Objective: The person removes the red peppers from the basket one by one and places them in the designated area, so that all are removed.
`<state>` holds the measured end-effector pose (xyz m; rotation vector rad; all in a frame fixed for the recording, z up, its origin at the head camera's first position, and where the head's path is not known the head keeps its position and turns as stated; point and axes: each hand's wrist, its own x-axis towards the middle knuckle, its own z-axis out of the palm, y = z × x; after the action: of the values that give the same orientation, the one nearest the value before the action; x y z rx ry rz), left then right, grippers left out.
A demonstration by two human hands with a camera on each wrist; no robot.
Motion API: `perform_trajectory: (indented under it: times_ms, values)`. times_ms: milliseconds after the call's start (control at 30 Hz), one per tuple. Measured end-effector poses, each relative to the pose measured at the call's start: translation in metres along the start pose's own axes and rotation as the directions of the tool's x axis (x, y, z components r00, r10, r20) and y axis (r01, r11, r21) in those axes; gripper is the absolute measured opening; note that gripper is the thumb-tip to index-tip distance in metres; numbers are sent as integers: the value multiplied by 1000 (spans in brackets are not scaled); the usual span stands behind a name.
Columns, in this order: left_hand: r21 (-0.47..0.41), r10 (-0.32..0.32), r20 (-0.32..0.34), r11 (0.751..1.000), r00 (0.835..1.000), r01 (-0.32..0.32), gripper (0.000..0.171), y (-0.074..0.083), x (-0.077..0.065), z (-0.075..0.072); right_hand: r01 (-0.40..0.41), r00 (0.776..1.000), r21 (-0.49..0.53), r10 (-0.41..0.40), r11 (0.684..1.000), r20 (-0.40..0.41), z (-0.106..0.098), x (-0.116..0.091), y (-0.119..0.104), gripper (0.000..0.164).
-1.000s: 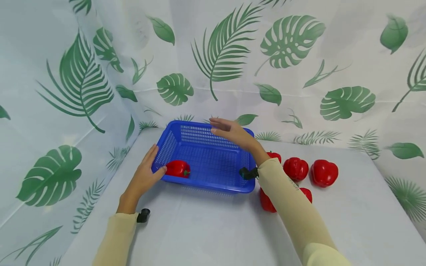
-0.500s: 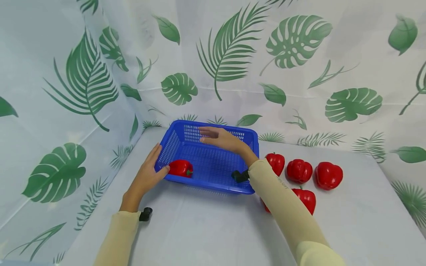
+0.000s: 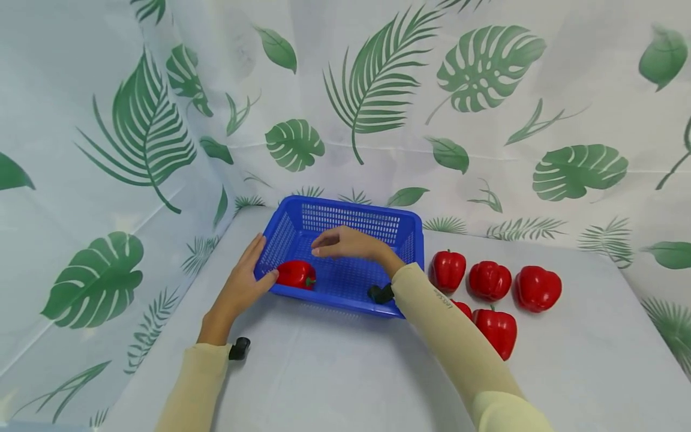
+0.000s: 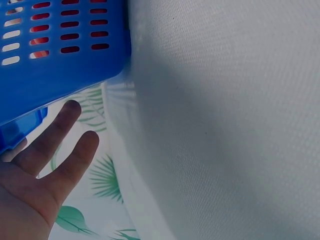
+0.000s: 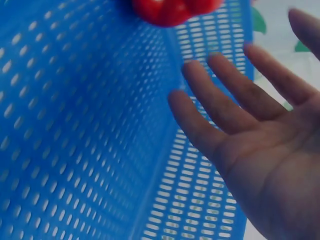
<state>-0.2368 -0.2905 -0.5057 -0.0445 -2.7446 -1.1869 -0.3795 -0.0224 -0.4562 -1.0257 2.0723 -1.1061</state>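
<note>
A blue plastic basket with slotted walls stands on the white table, one red bell pepper lying in its front left corner. My left hand is at the basket's left side, thumb by the front left rim and fingers along the outer wall. In the left wrist view its visible fingers are straight and spread; whether they press the wall I cannot tell. Over the inside of the basket hovers my right hand, holding nothing. Its fingers are extended and apart, short of the pepper in the right wrist view.
Several more red bell peppers stand on the table right of the basket, among them a back one, a far right one and a front one. My right forearm partly covers another. A leaf-printed white curtain rises behind.
My right hand has come left and down, from above the basket's back rim to over its middle. My left hand keeps its place at the basket. The head view has shifted slightly.
</note>
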Motion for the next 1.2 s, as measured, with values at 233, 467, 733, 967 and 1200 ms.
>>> perform_trajectory:
  times_ms: [233, 467, 733, 967, 1200]
  values:
    - [-8, 2, 1, 1000, 1000, -2, 86, 0, 0, 0, -31, 987, -100, 46, 994, 153, 5, 6, 5, 28]
    - [-15, 1, 3, 1000, 1000, -1, 86, 2, 1, 0, 4, 968, -196, 45, 981, 248, 10, 13, 5, 21]
    - [-15, 1, -8, 1000, 1000, -1, 87, 0, 0, 0, 23, 962, -240, 44, 971, 271, 17, 18, 3, 15]
    - [-11, -5, -9, 1000, 1000, 5, 87, 0, -1, 0, 48, 959, -259, 28, 965, 282, 20, 20, 3, 16]
    - [-9, -1, -10, 1000, 1000, 1, 87, 1, -2, 0, 73, 981, -271, -20, 960, 193, 17, 20, 10, 15]
